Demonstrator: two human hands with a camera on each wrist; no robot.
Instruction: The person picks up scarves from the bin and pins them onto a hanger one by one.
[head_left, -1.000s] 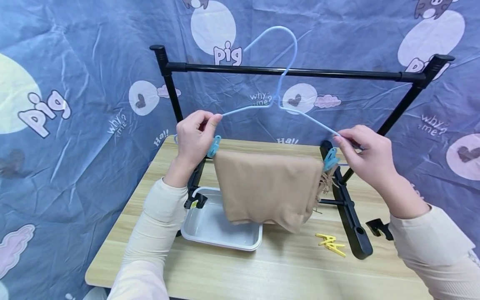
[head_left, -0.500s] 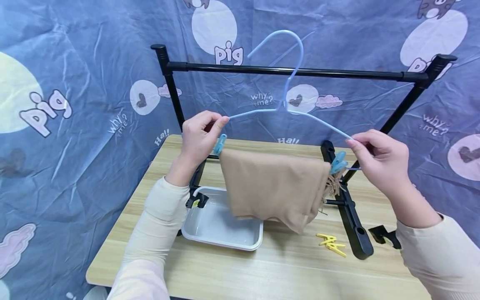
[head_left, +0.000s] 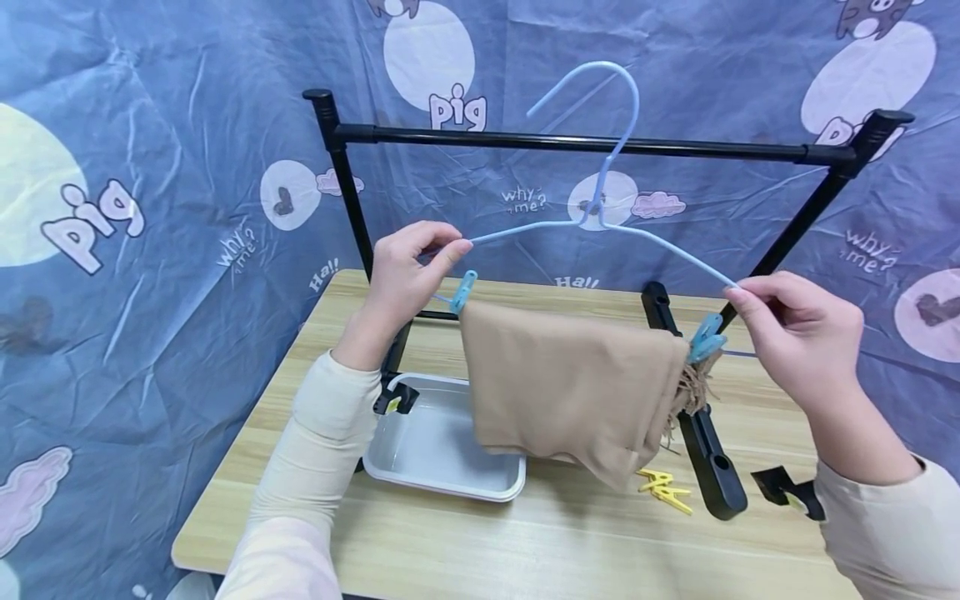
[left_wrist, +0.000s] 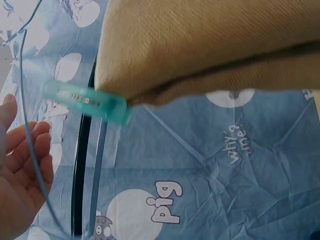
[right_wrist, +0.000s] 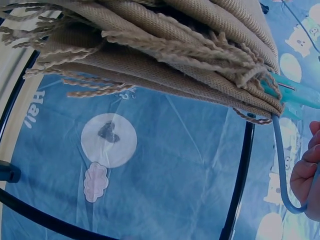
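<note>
A light blue hanger (head_left: pixel 602 185) is held up in front of the black rack by both hands. My left hand (head_left: pixel 408 267) pinches its left arm between thumb and fingers. On the right arm, my right hand (head_left: pixel 806 333) has a similar pinch. Below hangs a folded tan scarf (head_left: pixel 570 387) with fringe at its right end. One blue clothespin (head_left: pixel 463 292) clips the scarf's upper left corner; another blue clothespin (head_left: pixel 707 340) clips the upper right. In the right wrist view, the fringed layers (right_wrist: pixel 165 60) fold over the hanger's lower bar, which they mostly hide.
The black rack's top bar (head_left: pixel 480 140) runs behind the hanger hook, which appears apart from it. A white basin (head_left: pixel 442 483) stands on the wooden table (head_left: pixel 600 550) at left. Yellow clothespins (head_left: pixel 663 492) lie near the rack's right foot (head_left: pixel 720 483). A printed blue cloth (head_left: pixel 187 100) covers the wall.
Both hands have carried the hanger, with the scarf clipped on it, to the right. The right hand has also moved lower, so the hanger tilts down more on that side.
</note>
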